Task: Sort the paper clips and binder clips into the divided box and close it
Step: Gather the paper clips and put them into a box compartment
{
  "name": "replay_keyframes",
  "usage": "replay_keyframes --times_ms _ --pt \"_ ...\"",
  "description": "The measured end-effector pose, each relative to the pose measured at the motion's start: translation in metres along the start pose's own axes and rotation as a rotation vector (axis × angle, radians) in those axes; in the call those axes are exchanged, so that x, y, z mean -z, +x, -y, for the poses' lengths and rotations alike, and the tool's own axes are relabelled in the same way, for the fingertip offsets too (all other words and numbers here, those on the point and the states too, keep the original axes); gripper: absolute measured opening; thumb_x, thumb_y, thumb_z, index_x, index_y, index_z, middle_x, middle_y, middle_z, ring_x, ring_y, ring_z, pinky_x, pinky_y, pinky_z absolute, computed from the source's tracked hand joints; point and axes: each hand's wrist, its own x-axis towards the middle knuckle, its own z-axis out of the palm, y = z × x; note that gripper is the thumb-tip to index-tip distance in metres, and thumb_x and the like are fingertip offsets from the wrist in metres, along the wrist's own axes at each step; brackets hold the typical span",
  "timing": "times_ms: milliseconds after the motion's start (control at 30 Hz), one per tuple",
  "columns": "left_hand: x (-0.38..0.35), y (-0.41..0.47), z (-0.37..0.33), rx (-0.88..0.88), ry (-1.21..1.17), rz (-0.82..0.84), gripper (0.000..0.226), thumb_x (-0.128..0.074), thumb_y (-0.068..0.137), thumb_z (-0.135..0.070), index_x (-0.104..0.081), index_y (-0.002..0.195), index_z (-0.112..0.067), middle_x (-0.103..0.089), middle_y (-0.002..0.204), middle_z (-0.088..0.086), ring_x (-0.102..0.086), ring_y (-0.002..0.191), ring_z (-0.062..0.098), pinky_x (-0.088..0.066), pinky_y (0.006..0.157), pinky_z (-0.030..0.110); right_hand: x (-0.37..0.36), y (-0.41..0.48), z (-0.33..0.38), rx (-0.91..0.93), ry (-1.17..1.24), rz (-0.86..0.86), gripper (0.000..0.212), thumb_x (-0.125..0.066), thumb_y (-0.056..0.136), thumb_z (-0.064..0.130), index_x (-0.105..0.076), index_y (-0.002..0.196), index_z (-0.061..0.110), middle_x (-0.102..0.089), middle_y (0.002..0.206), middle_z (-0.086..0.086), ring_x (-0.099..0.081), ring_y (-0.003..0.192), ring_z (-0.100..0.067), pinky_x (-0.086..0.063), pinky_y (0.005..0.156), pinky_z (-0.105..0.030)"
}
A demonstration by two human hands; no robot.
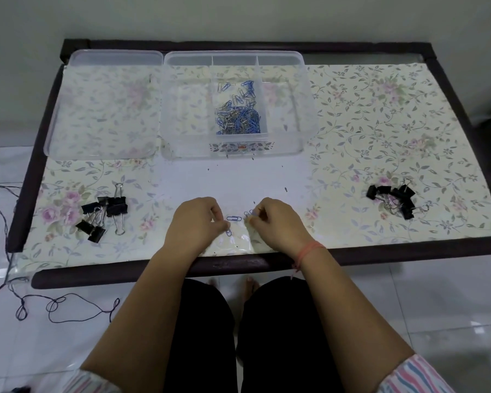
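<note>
1 blue clip (pixel 234 218) is lying flat between your 2 hands, its long axis running fingertip to fingertip, just beside the curled fingers of your left hand (pixel 194 222), whose hold I cannot tell, while your right hand (pixel 278 222) is pinching a 2nd clip (pixel 250 213).

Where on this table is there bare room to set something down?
Free: right of the divided box, behind the right binder clips; also the strip in front of it. Crowded: lid, left binder clips, loose paper clips between left hand and right hand.
</note>
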Motion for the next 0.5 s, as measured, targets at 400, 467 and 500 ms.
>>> replay_keyframes --times_ms 400,467,500 --pt "0.000 0.003 0.002 -0.089 0.046 0.138 0.010 -0.075 0.068 -0.011 -0.068 0.072 -0.017 -0.042 0.053 -0.010 -0.042 0.048 0.006 -0.029 0.044 0.013 0.016 0.004 -0.011 -0.375 1.455 0.256 0.018 -0.041 0.095 0.000 -0.057 0.089 0.005 -0.042 0.065 -0.001 -0.030 0.037 -0.001 -0.022 0.034 -0.011" --pt "0.000 0.003 0.003 -0.095 0.079 0.147 0.008 -0.074 0.071 -0.013 -0.066 0.072 -0.015 -0.044 0.055 -0.011 -0.043 0.052 0.006 -0.026 0.048 0.017 0.015 0.005 -0.012 -0.374 1.544 0.313 0.018 -0.041 0.095 0.004 -0.058 0.090 0.006 -0.045 0.062 0.001 -0.031 0.038 -0.002 -0.024 0.034 -0.011" --pt "-0.001 0.002 0.003 -0.098 0.089 0.156 0.007 -0.072 0.074 -0.014 -0.065 0.073 -0.014 -0.044 0.056 -0.010 -0.043 0.054 0.006 -0.027 0.050 0.020 0.015 0.005 -0.012 -0.383 1.596 0.342 0.017 -0.042 0.095 0.006 -0.058 0.088 0.007 -0.046 0.062 0.002 -0.032 0.038 -0.002 -0.024 0.035 -0.011"
